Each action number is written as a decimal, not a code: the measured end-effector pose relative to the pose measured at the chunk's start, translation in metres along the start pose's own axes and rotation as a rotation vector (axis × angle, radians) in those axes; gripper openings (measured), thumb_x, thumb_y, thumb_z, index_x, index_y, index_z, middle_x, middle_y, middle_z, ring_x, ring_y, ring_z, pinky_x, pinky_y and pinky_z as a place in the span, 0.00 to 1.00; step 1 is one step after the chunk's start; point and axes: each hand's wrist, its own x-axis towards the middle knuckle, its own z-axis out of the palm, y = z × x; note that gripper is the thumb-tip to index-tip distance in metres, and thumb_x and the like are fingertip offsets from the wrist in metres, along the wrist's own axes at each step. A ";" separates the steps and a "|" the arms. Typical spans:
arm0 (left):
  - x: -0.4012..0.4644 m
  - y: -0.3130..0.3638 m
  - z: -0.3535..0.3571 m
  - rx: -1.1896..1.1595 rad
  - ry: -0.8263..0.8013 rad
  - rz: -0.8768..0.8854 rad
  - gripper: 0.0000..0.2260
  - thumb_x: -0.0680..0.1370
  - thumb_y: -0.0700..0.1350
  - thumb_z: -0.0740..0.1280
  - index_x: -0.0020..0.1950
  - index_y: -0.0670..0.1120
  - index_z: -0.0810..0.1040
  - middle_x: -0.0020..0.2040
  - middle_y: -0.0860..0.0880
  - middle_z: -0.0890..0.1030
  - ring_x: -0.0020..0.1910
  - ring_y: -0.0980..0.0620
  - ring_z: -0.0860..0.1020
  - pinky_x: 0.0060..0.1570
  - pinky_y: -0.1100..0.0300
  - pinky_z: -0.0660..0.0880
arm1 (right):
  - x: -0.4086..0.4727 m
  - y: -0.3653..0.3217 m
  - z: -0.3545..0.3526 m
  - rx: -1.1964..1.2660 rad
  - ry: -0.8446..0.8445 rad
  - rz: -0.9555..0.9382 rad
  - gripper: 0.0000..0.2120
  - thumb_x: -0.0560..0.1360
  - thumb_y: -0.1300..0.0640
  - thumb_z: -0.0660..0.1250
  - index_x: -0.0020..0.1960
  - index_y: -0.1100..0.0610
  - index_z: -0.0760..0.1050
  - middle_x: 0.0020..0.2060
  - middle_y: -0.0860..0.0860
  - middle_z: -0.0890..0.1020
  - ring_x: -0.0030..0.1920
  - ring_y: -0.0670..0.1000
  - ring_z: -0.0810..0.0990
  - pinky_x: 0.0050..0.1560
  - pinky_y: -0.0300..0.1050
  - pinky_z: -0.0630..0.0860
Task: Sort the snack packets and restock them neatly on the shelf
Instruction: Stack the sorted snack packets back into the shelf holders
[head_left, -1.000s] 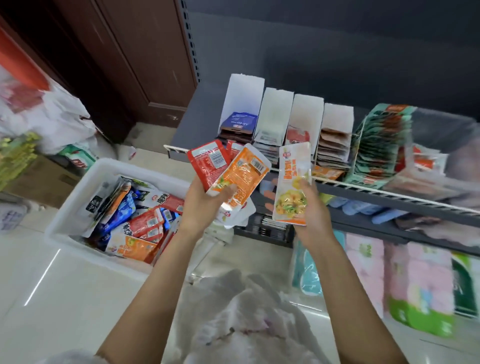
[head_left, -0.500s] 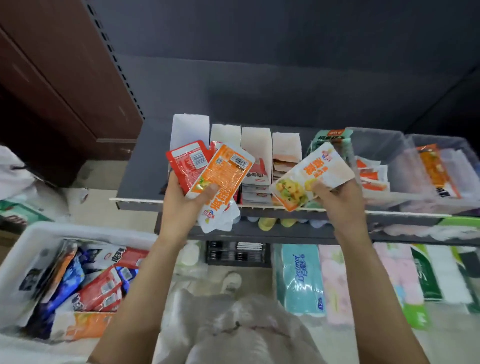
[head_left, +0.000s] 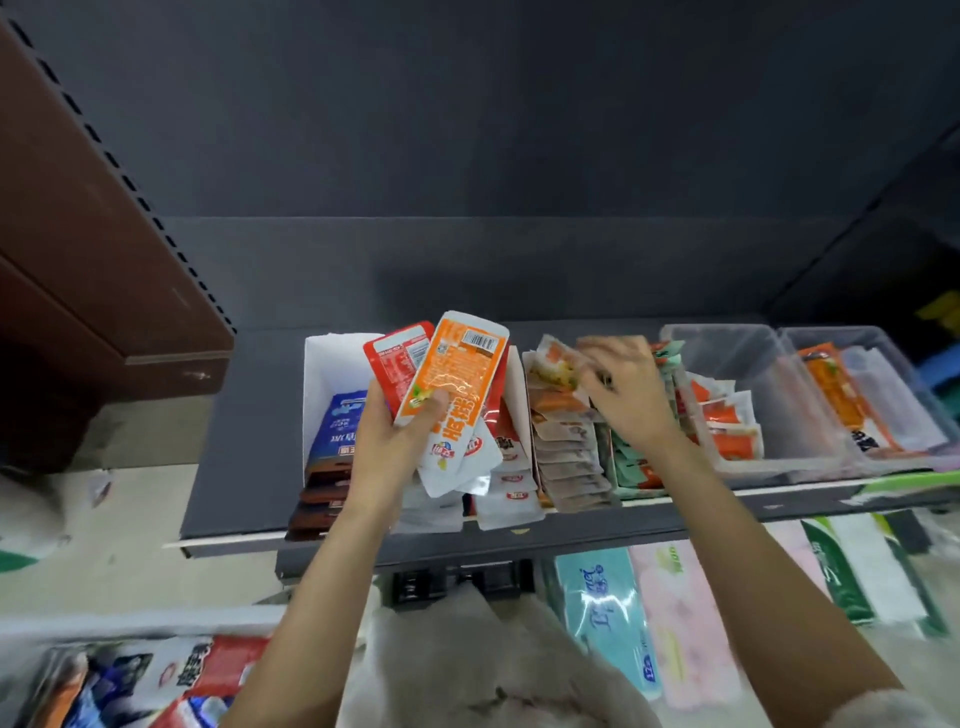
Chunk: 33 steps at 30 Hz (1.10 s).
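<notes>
At the far left of the shelf (head_left: 249, 441), a white card divider box (head_left: 319, 374) holds a row of blue packets (head_left: 340, 431). Just right of that box, over the shelf's front half, the left hand (head_left: 387, 447) grips a fan of packets, thumb curled across the orange packet (head_left: 457, 384) with a red packet (head_left: 397, 364) behind it. These are thin, light film pouches, slippery against each other, so a pinch low on the stack keeps them from sliding apart. Further right along the shelf, the right hand (head_left: 623, 395) pinches a blurred yellow-printed packet (head_left: 553, 364), fingers curled, over a row of brown packets (head_left: 566, 457). It looks limp and best fed in by its edge. Clear plastic bins (head_left: 727, 343) stand at the shelf's right end.
</notes>
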 end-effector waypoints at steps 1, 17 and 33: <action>0.003 -0.001 0.002 0.003 -0.001 -0.021 0.16 0.75 0.49 0.70 0.60 0.56 0.71 0.53 0.55 0.81 0.47 0.55 0.82 0.40 0.60 0.78 | 0.001 0.004 -0.003 -0.078 0.036 -0.063 0.11 0.75 0.58 0.62 0.52 0.57 0.82 0.47 0.51 0.83 0.50 0.53 0.75 0.52 0.45 0.70; -0.009 -0.008 0.046 -0.135 -0.071 -0.040 0.13 0.78 0.39 0.65 0.60 0.52 0.74 0.54 0.49 0.83 0.52 0.50 0.82 0.48 0.54 0.79 | -0.053 -0.038 -0.011 -0.164 -0.290 -0.458 0.36 0.73 0.49 0.66 0.76 0.48 0.54 0.76 0.52 0.57 0.76 0.51 0.52 0.74 0.51 0.48; -0.010 -0.009 0.038 -0.174 0.134 -0.043 0.10 0.81 0.47 0.59 0.63 0.52 0.68 0.51 0.56 0.79 0.48 0.58 0.79 0.41 0.62 0.75 | -0.054 -0.027 -0.044 0.536 0.180 -0.037 0.10 0.75 0.60 0.68 0.55 0.52 0.79 0.46 0.41 0.82 0.45 0.40 0.82 0.42 0.33 0.78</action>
